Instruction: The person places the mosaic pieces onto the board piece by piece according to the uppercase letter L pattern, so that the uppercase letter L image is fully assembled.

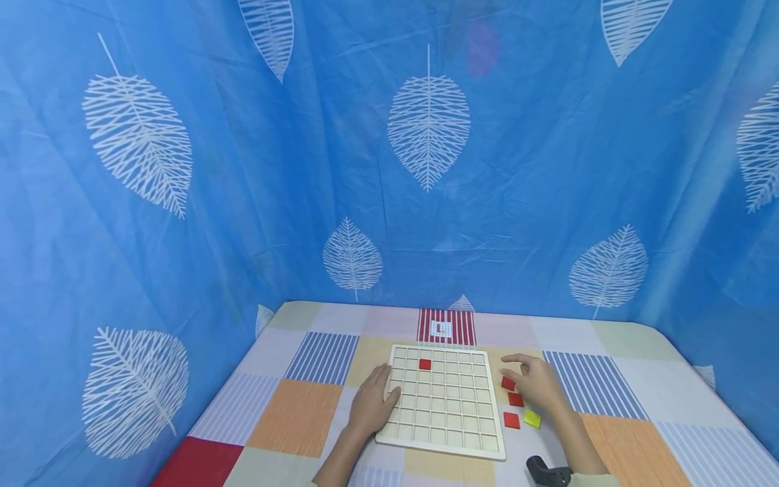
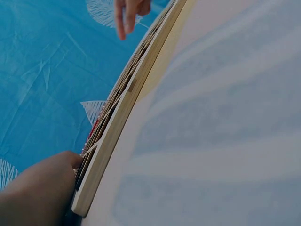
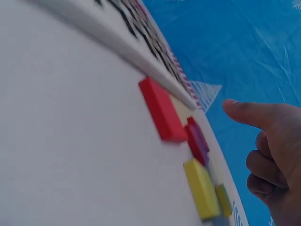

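A cream grid board [image 1: 438,450] lies on the table with one red tile [image 1: 425,364] in a cell near its far edge. My left hand [image 1: 371,402] rests along the board's left edge, thumb over the rim; the left wrist view has this hand [image 2: 44,188] at the frame's near end. Right of the board, my right hand [image 1: 535,382] hovers above loose red tiles [image 1: 515,400], thumb and forefinger apart. Nothing shows between them. Nearer me lie another red tile [image 1: 511,421] and a yellow tile [image 1: 532,419]. In the right wrist view, a second yellow tile [image 3: 223,200] shows.
A small card with a grid and red marks [image 1: 441,329] lies behind the board on a red-striped patch of the patchwork cloth [image 1: 298,416]. Blue curtains with white leaves [image 1: 517,203] hang around the table. A black strap device [image 1: 548,472] sits on my right wrist.
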{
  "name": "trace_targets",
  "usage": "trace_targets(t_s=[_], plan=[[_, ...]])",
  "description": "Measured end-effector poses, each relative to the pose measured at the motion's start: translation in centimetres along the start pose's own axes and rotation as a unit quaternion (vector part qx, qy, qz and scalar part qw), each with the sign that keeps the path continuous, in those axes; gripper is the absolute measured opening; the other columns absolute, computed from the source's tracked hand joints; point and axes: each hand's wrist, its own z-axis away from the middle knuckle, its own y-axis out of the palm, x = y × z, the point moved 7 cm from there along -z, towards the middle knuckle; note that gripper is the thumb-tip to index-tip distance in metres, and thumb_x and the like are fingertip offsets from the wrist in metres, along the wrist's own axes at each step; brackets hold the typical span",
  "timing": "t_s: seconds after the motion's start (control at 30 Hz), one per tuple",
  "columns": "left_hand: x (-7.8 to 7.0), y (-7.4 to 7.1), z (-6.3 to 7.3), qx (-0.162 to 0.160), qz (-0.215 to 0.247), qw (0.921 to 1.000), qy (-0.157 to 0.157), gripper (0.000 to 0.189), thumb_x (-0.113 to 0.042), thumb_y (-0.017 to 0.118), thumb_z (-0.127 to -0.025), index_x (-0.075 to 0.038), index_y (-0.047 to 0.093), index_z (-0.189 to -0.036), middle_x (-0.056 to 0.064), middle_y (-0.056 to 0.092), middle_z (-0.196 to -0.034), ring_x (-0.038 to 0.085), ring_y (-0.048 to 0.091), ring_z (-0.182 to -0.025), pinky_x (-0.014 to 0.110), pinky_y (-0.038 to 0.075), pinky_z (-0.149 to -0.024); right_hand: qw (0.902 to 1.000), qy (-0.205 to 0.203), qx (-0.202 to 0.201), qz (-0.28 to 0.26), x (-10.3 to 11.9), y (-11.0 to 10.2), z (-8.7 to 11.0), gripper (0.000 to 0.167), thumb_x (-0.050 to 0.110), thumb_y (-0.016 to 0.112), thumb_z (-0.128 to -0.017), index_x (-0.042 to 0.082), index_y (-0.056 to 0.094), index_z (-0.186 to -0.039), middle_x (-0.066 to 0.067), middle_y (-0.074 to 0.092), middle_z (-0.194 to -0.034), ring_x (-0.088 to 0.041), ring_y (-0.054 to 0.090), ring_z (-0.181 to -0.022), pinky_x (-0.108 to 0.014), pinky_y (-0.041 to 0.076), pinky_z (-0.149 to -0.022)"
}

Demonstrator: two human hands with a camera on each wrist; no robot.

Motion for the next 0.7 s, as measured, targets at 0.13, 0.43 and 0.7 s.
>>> trace_targets(t_s=[0.13,0.43,0.7], plan=[[0.0,-0.1,0.1,-0.002,0.001,1.0,0.003,0.053,-0.032,0.053,-0.091,0.002,0.046,-0.132,0.018,0.045,-0.136,0.033,0.039,-0.127,0.046,0.033,-0.103,0.9999,0.001,0.012,0.01,-1.2,0.0,0.4,0.03,0.024,0.07,-0.083,0.007,0.067,-0.108,0.002,0.03,-0.051,-0.01,0.028,-0.042,-0.022,0.026,-0.036],[0.1,0.1,-0.1,0.0,-0.002,1.0,0.003,0.053,-0.032,0.052,-0.091,0.001,0.046,-0.132,0.018,0.045,-0.136,0.033,0.038,-0.128,0.046,0.033,-0.104,0.9986,-0.008,0.036,0.038,-1.8,0.4,0.5,0.027,0.023,0.075,-0.077,0.007,0.071,-0.099,0.001,0.038,-0.053,-0.013,0.035,-0.047,-0.024,0.028,-0.039],[0.0,0.0,0.0,-0.005,0.001,1.0,0.002,0.053,-0.032,0.053,-0.091,0.002,0.047,-0.132,0.018,0.046,-0.135,0.033,0.039,-0.127,0.047,0.033,-0.103,0.9981,-0.002,0.044,0.042,-2.1,0.5,0.4,0.03,0.028,0.076,-0.075,0.008,0.071,-0.098,0.0,0.04,-0.056,-0.015,0.035,-0.052,-0.025,0.027,-0.042]])
